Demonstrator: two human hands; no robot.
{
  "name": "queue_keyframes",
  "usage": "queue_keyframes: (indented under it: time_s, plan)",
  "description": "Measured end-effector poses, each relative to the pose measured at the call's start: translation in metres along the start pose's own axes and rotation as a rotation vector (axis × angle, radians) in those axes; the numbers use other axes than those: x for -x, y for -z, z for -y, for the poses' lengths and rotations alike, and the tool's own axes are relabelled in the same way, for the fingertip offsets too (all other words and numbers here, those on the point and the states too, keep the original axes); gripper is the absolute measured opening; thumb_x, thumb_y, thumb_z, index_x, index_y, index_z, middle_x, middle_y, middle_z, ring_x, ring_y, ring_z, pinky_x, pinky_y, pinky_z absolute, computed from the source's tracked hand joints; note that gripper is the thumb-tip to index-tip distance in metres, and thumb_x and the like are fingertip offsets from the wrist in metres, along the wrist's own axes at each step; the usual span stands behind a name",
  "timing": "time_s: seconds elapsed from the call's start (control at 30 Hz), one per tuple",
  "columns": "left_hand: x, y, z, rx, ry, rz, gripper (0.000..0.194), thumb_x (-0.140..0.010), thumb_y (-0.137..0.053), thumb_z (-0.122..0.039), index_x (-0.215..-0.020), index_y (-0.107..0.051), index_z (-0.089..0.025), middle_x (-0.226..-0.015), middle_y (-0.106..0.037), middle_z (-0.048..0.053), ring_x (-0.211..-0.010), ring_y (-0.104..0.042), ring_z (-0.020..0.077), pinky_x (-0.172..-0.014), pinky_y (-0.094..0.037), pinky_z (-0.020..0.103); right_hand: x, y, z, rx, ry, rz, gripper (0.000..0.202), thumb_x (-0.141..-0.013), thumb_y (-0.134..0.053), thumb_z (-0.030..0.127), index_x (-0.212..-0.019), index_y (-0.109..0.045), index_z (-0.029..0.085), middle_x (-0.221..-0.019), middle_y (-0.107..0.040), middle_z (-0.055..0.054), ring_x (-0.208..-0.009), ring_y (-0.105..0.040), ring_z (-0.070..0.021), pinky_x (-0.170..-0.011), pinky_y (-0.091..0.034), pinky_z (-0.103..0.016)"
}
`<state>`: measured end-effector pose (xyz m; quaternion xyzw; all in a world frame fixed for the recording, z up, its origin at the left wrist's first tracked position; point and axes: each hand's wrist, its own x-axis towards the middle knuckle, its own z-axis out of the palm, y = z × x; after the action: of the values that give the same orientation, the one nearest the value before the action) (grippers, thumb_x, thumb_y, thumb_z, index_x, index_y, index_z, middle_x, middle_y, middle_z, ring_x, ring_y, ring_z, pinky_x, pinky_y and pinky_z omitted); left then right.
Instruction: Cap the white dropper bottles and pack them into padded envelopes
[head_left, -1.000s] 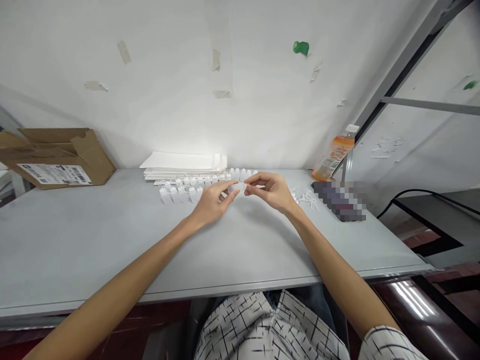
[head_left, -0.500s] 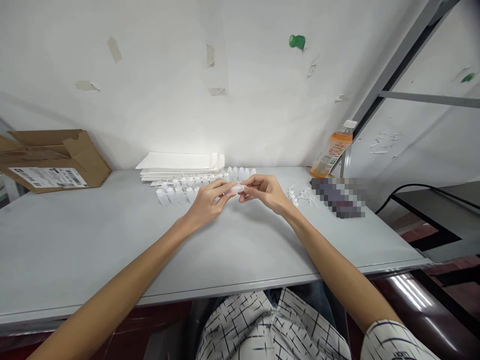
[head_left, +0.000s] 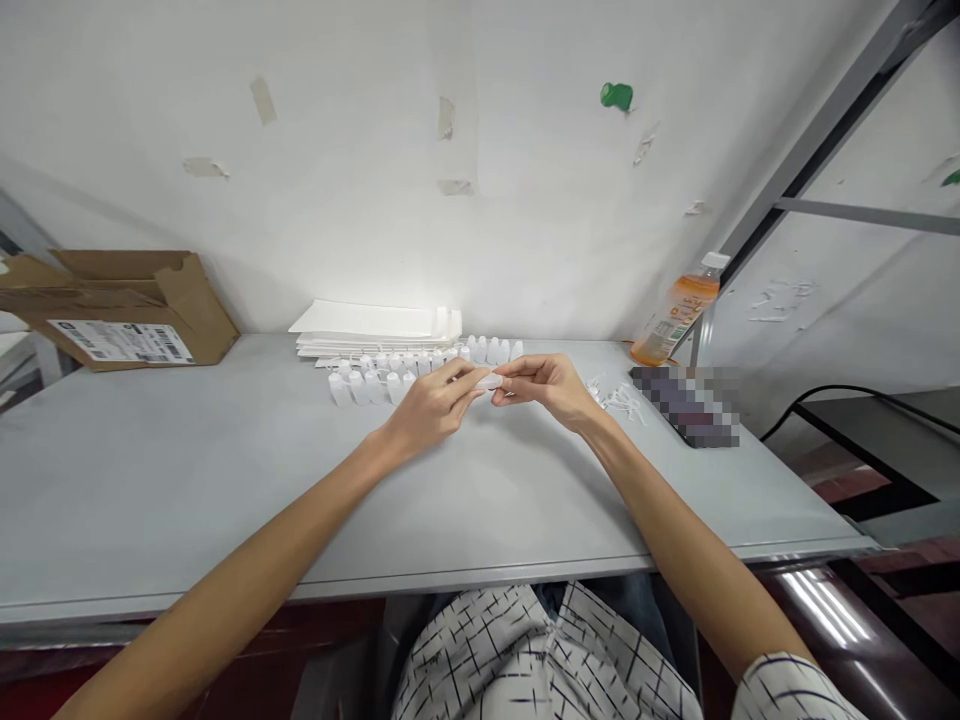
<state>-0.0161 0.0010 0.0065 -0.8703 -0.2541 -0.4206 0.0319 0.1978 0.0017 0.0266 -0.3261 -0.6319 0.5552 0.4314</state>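
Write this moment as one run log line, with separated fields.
left hand: holds small white bottle | right hand: pinches same bottle | table: bottle row

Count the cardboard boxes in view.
1. The cardboard box sits at the far left of the table, against the wall, flaps open, label facing out. More could lie outside the frame.

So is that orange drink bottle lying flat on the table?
No, the orange drink bottle stands leaning at the far right of the table, beside the metal frame post.

Both fingertips now closer together on the small white bottle [head_left: 489, 381].
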Motion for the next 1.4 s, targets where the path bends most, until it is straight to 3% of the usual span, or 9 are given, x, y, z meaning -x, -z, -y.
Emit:
queue_keyframes:
  time_s: [0.17,0.47,0.7,0.83,0.93,1.1,1.23,1.4]
  plan:
    - [0.000,-0.001,-0.002,0.117,0.107,0.003,0.023,-0.098,-0.050,-0.027,-0.112,-0.066,-0.019,-0.090,-0.066,0.005,-0.071,-0.057,0.0127,-0.061,-0.046,0.023,0.002,-0.001,0.005,0.046,0.004,0.008,0.038,-0.069,-0.082,0.042,-0.093,-0.076,0.013,-0.077,-0.075,-0.007,-0.075,-0.073,-0.0205,-0.081,-0.060,-0.040]
    - [0.003,-0.001,0.000,-0.098,-0.044,-0.042,0.029,-0.100,-0.041,-0.021,-0.124,-0.059,-0.023,-0.091,-0.063,0.006,-0.069,-0.057,0.0126,-0.060,-0.044,0.024,-0.001,-0.008,-0.003,-0.064,0.039,-0.062,0.037,-0.064,-0.086,0.041,-0.085,-0.074,0.014,-0.073,-0.073,-0.004,-0.072,-0.072,-0.0186,-0.080,-0.060,-0.041]
    - [0.004,-0.001,0.003,-0.228,-0.156,-0.067,0.035,-0.097,-0.035,-0.010,-0.118,-0.061,-0.020,-0.093,-0.065,0.009,-0.076,-0.061,0.0144,-0.058,-0.046,0.023,-0.002,-0.010,-0.006,-0.165,0.009,-0.105,0.032,-0.061,-0.088,0.036,-0.080,-0.073,0.015,-0.073,-0.072,-0.002,-0.070,-0.071,-0.0182,-0.081,-0.060,-0.042]
    - [0.001,-0.003,-0.002,-0.106,-0.051,-0.101,0.029,-0.099,-0.043,-0.019,-0.119,-0.064,-0.020,-0.094,-0.066,0.008,-0.076,-0.062,0.0138,-0.062,-0.051,0.024,-0.002,-0.007,0.000,-0.076,0.041,-0.098,0.033,-0.065,-0.085,0.040,-0.084,-0.073,0.016,-0.075,-0.072,-0.003,-0.073,-0.072,-0.0186,-0.083,-0.060,-0.043]
    - [-0.004,-0.003,-0.007,0.114,0.116,-0.133,0.028,-0.097,-0.051,-0.032,-0.116,-0.068,-0.019,-0.094,-0.067,0.008,-0.076,-0.063,0.0136,-0.064,-0.056,0.024,-0.001,-0.007,0.004,-0.002,0.095,-0.115,0.034,-0.066,-0.084,0.043,-0.085,-0.073,0.016,-0.076,-0.072,-0.003,-0.075,-0.072,-0.0195,-0.083,-0.060,-0.043]
    - [-0.009,0.002,-0.011,0.450,0.406,0.001,0.035,-0.093,-0.057,-0.045,-0.104,-0.075,-0.017,-0.085,-0.068,0.006,-0.059,-0.062,0.0101,-0.056,-0.058,0.023,0.002,-0.011,0.005,0.137,0.103,-0.118,0.043,-0.068,-0.082,0.046,-0.097,-0.073,0.017,-0.083,-0.074,-0.006,-0.077,-0.073,-0.0229,-0.083,-0.060,-0.045]
    - [-0.008,0.005,-0.007,0.506,0.411,-0.022,0.030,-0.088,-0.064,-0.043,-0.101,-0.077,-0.019,-0.094,-0.068,0.007,-0.060,-0.061,0.0097,-0.059,-0.058,0.026,0.003,-0.014,0.003,0.147,0.104,-0.029,0.041,-0.075,-0.076,0.050,-0.095,-0.075,0.014,-0.079,-0.073,-0.007,-0.075,-0.072,-0.0222,-0.079,-0.061,-0.043]
    - [-0.005,0.002,-0.004,0.340,0.259,-0.055,0.024,-0.091,-0.062,-0.036,-0.103,-0.076,-0.020,-0.093,-0.070,0.007,-0.069,-0.063,0.0129,-0.061,-0.055,0.026,0.003,-0.017,0.001,0.053,0.100,-0.040,0.040,-0.072,-0.078,0.049,-0.089,-0.075,0.013,-0.074,-0.073,-0.007,-0.068,-0.071,-0.0205,-0.074,-0.061,-0.041]
